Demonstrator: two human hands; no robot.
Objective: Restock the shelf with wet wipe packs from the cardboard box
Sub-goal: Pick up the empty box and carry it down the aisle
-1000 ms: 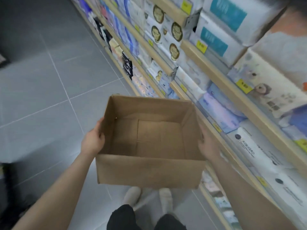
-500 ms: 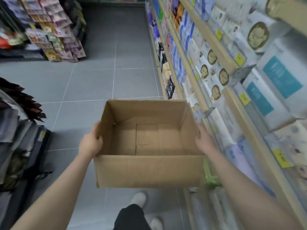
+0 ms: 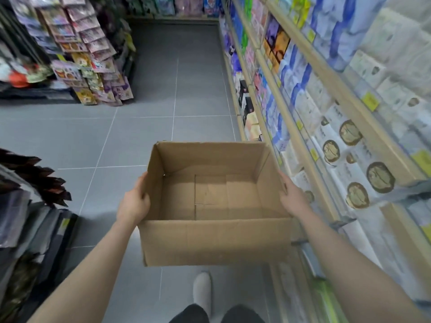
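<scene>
Both hands, left hand [image 3: 133,204] and right hand [image 3: 294,198], still grip our empty cardboard box [image 3: 214,241]; we have turned from the shelf [image 3: 300,141] at frame right toward the aisle, so restocking appears finished.

View turned from shelf [image 3: 303,145] toward aisle: one second ago shelf filled upper right of frame, now it runs along right edge. Rack of hanging packets [image 3: 88,66] came into upper left, dark goods at left edge. Cardboard box [image 3: 214,241] now sits slightly lower in frame. Only one shoe [image 3: 202,292] visible at bottom now, before two.
</scene>
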